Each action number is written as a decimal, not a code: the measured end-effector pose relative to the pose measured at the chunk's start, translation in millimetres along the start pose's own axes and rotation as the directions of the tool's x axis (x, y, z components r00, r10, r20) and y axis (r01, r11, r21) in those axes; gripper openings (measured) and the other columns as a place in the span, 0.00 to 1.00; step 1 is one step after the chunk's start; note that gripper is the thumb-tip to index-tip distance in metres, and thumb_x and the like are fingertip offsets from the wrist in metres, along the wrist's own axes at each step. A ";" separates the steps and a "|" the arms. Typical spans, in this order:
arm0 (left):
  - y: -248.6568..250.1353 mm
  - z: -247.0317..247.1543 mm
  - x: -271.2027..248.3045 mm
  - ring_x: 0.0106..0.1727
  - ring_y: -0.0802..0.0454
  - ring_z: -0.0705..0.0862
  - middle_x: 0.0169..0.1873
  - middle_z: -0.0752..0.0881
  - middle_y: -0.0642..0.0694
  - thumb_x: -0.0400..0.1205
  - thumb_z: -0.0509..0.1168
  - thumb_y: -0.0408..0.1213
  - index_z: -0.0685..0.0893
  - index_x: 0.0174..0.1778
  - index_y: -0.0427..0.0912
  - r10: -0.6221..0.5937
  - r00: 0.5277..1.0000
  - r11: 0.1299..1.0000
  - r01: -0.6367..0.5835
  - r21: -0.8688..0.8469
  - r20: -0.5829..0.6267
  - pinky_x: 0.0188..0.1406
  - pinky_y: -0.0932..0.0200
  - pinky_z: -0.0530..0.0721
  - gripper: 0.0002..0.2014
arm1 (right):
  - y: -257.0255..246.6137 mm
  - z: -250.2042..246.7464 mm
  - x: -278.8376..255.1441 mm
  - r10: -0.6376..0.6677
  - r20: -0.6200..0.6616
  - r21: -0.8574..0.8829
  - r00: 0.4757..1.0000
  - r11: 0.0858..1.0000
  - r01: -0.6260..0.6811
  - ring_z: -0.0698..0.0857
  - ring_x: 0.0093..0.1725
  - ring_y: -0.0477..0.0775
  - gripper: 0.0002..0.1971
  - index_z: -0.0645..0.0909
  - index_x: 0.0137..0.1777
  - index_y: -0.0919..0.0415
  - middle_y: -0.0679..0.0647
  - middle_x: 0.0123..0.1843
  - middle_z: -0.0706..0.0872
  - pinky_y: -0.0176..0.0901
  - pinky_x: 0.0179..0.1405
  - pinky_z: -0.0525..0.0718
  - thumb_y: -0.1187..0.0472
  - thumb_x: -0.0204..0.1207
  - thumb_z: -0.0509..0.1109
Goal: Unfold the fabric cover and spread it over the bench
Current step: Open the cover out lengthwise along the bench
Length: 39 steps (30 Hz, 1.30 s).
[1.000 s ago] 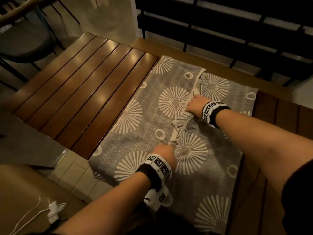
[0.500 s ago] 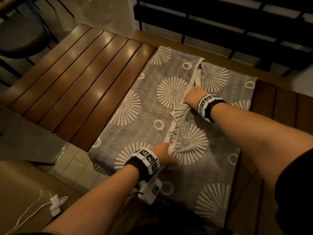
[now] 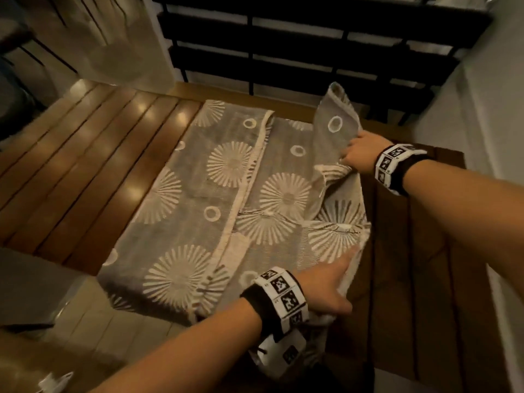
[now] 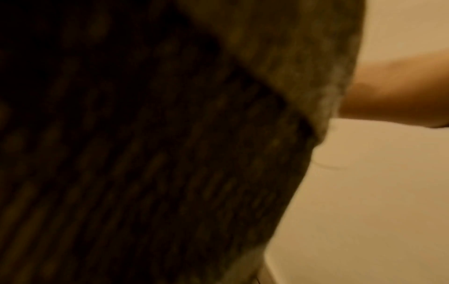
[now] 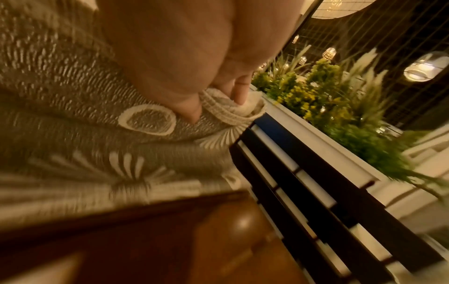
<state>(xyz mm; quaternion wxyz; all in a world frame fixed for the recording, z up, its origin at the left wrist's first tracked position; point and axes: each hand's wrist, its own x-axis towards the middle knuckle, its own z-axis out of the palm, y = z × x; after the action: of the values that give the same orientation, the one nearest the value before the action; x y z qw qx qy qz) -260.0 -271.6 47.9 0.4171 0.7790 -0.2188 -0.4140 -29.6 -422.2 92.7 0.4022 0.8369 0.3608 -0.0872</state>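
A grey fabric cover [image 3: 226, 194] with white sunburst patterns lies partly unfolded on the brown slatted bench [image 3: 85, 165]. My right hand [image 3: 358, 151] grips a raised fold of it at the far right; in the right wrist view the thumb and fingers [image 5: 239, 92] pinch the cream hem of the cover [image 5: 73, 96]. My left hand [image 3: 331, 282] holds the cover's near right edge, index finger stretched along it and thumb on the other side. Dark, blurred fabric [image 4: 170, 153] fills most of the left wrist view, so the left fingers are hidden there.
A black slatted backrest [image 3: 283, 38] runs behind the bench, with a white wall [image 3: 496, 137] to the right. Bare bench slats [image 3: 425, 279] lie right of the cover. Tiled floor [image 3: 85, 336] is below left. A planter with green plants [image 5: 340, 96] stands beyond the backrest.
Both hands have moved from the cover's middle seam to its right side, carrying the top layer with them. The right hand has lifted its fold up off the bench.
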 end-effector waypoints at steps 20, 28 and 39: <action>80.3 166.7 138.1 0.61 0.45 0.83 0.60 0.85 0.44 0.76 0.69 0.46 0.76 0.74 0.51 0.101 0.985 0.970 -0.128 0.205 0.140 0.65 0.52 0.80 0.28 | -7.7 208.8 -187.4 0.047 0.188 0.569 0.981 0.809 -0.148 0.61 0.82 0.57 0.28 0.60 0.82 0.48 0.54 0.85 0.57 0.56 0.78 0.64 0.55 0.81 0.57; 60.8 149.6 134.2 0.81 0.37 0.55 0.81 0.58 0.38 0.72 0.75 0.51 0.64 0.81 0.50 0.101 0.969 0.670 -0.235 0.704 0.227 0.75 0.37 0.63 0.42 | -36.2 198.5 -176.5 -0.035 0.207 0.749 0.978 0.649 -0.135 0.81 0.42 0.58 0.17 0.79 0.45 0.51 0.54 0.44 0.82 0.57 0.43 0.83 0.38 0.68 0.66; 71.0 161.8 134.4 0.83 0.35 0.49 0.84 0.51 0.40 0.68 0.67 0.70 0.60 0.81 0.56 -0.013 0.973 0.674 -0.161 0.721 0.230 0.76 0.30 0.58 0.48 | -49.4 183.2 -195.4 0.016 0.272 0.612 0.962 0.769 -0.186 0.80 0.39 0.58 0.12 0.81 0.41 0.58 0.54 0.42 0.81 0.49 0.41 0.82 0.51 0.71 0.63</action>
<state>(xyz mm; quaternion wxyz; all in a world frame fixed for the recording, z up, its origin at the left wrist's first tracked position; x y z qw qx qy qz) -318.2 -479.1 -5.3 0.0590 0.8214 -0.4422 -0.3554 -177.9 -640.8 26.7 0.1444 0.9234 0.2110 -0.2863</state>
